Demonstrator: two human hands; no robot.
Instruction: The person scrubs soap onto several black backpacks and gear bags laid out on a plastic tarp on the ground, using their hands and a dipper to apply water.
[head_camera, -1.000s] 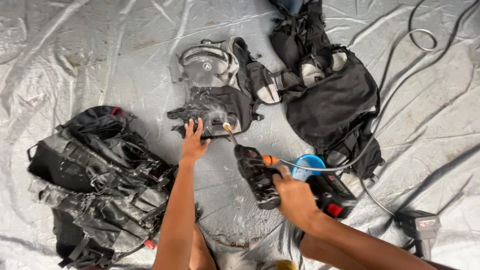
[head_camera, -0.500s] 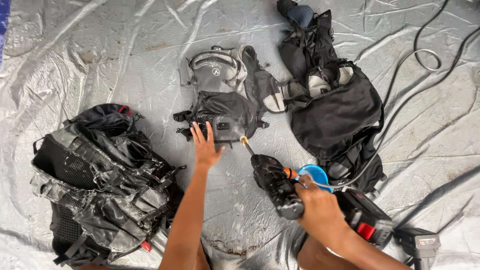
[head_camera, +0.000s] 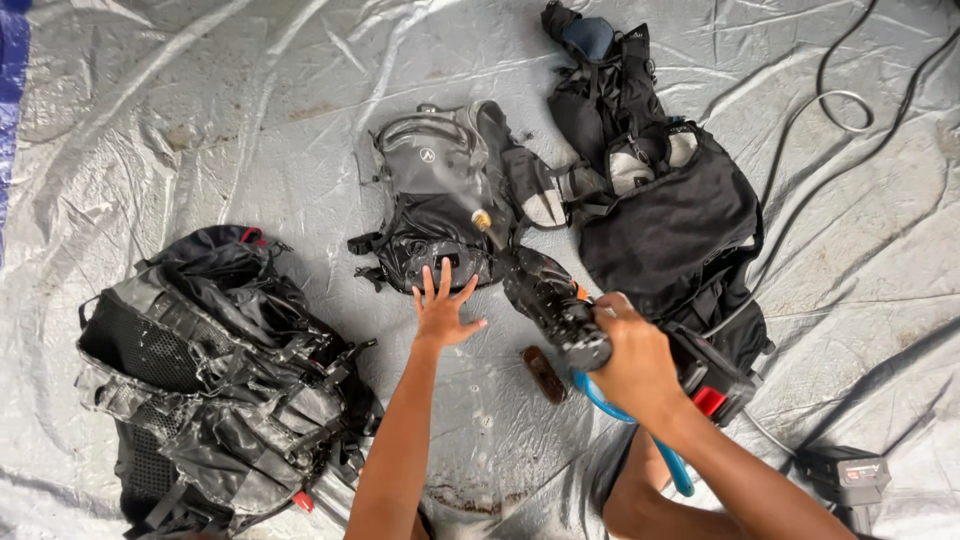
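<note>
Two hands, both of the person wearing the camera, forearms rising from the lower edge. Right hand (head_camera: 635, 362): closed round the grip of one black spray gun (head_camera: 548, 295), whose brass nozzle points up and away at the small pack; one blue hose (head_camera: 640, 430) curls from beneath this hand toward the person's knee. Left hand (head_camera: 440, 312): open flat, fingers spread, holding nothing, fingertips touching the lower edge of one small grey-black backpack (head_camera: 440, 205), which lies wet on the sheet at centre. One small dark oblong object (head_camera: 545, 374) lies on the sheet between the two forearms; its kind cannot be told. One large black-and-grey backpack (head_camera: 215, 375) with mesh panels lies well to the left. One black machine with a red part (head_camera: 712, 375) sits just right of the right hand; one further grey unit (head_camera: 848, 478) at lower right. One large black backpack (head_camera: 665, 215) lies beyond, upper right. Dark cables (head_camera: 850, 110) loop at far right. One silver tarpaulin (head_camera: 200, 120) underlies everything.
</note>
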